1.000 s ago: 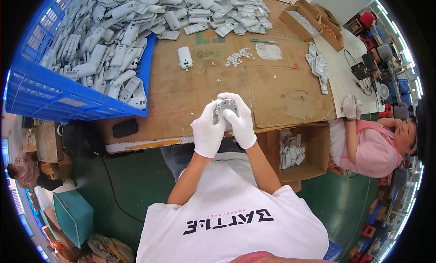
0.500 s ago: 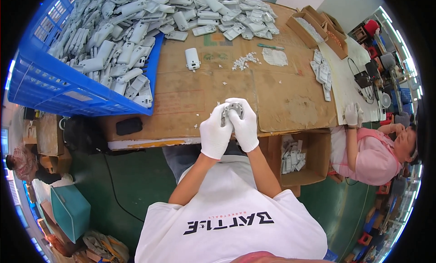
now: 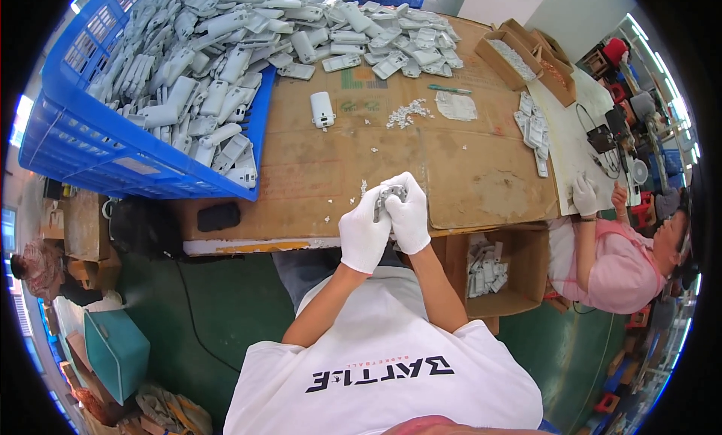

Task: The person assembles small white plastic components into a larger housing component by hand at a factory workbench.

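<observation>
Both my hands wear white gloves and meet over the front edge of the cardboard-covered table. Between them is a grey-white plastic housing, mostly covered by the fingers. My left hand grips its left side, and my right hand closes round its right side with the thumb on it. Beyond the hands lie a small heap of tiny white plastic parts and a single white housing. A few loose tiny parts lie close to my left hand.
A blue crate full of white housings stands at the left, its pile spilling onto the table. At the right are stacked housings, boxes of small parts and a seated co-worker. An open carton sits below the table edge.
My hands have turned the housing a little and shifted slightly down with it. The co-worker's other hand has come forward from near the head.
</observation>
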Available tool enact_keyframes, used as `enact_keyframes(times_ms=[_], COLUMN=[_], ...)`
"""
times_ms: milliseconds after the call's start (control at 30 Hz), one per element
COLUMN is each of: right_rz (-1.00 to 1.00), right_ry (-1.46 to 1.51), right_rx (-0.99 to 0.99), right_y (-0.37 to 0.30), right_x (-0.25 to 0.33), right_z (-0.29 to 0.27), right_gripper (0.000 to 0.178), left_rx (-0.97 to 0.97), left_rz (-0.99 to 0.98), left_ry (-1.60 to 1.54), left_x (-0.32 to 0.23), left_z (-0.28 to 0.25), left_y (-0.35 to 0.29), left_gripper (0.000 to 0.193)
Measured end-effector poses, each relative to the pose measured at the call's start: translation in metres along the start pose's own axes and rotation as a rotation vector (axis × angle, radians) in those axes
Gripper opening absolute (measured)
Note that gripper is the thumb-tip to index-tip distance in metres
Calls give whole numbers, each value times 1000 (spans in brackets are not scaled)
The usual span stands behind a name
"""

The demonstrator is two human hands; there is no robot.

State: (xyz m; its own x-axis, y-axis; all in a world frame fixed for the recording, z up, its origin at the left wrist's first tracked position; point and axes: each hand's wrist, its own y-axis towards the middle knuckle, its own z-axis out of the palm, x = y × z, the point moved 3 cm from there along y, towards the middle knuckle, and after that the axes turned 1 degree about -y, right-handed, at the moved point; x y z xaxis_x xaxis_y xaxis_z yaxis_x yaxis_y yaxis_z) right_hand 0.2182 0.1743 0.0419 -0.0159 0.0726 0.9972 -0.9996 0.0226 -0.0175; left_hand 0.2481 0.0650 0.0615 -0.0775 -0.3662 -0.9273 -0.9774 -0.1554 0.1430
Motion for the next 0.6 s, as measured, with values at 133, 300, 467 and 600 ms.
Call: enact_keyframes(times_ms=[133,300,467,600], right_rz=[-47,-285,-286,-296], right_ry=[27,-406,-719,-856], right_rx=[54,-22,-62,-198], right_y=[-1,-24,-33,-3], right_x=[5,25,9,9], right_z=[-6,-14,-15,-51], right_gripper=[36,52,44,29], left_rx=[29,-41,115,261], left_rz=[-62,-26,-128,-65], left_ry=[9,-13,63,-195], left_x=[-4,12,3,-2], left_z=[0,-6,11,15], left_y=[6,23,21,1], left_gripper=[30,42,46,52])
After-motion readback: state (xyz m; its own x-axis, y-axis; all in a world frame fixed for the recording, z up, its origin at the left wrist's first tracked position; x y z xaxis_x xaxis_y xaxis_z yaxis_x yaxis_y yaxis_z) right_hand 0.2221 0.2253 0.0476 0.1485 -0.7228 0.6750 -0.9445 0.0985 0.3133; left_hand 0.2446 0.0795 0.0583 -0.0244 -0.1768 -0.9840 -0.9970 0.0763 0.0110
